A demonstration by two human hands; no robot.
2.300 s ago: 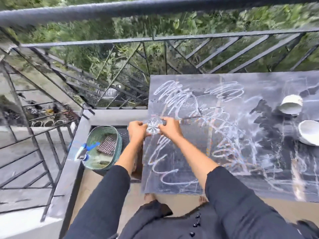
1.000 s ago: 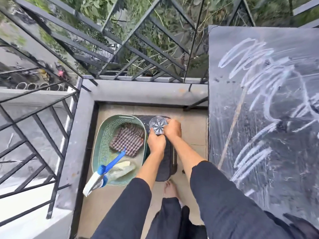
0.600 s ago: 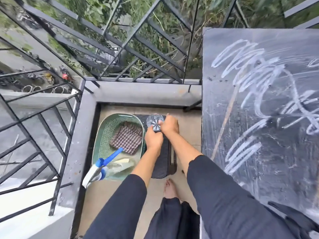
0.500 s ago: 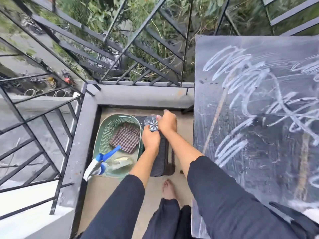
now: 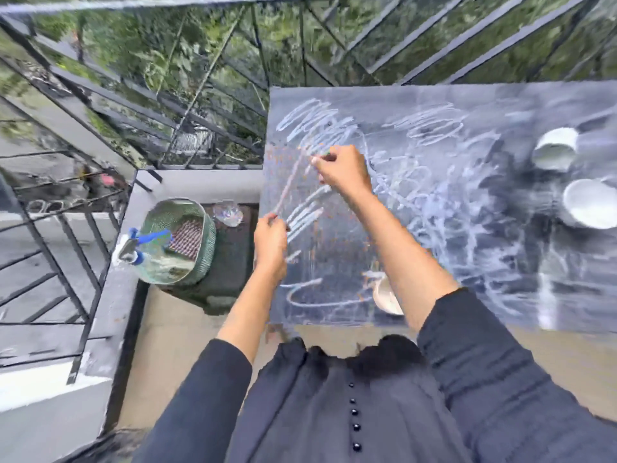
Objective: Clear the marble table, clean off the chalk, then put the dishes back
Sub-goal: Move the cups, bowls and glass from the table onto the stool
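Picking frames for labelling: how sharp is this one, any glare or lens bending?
Head view: motion blur smears everything, worst on the white bowls and chalk scribbles; the thin stick gripped by left hand and right hand is barely traceable; the marble table shows soft sheen, no hard shadows; wide-angle lens bends the railing.

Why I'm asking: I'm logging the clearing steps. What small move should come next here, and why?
Probably lift the thin stick off the marble table and set it down by the glass dish on the dark stool. The left hand pinches its near end, the right hand curls at its far end, blurred, and chalk lies under it.
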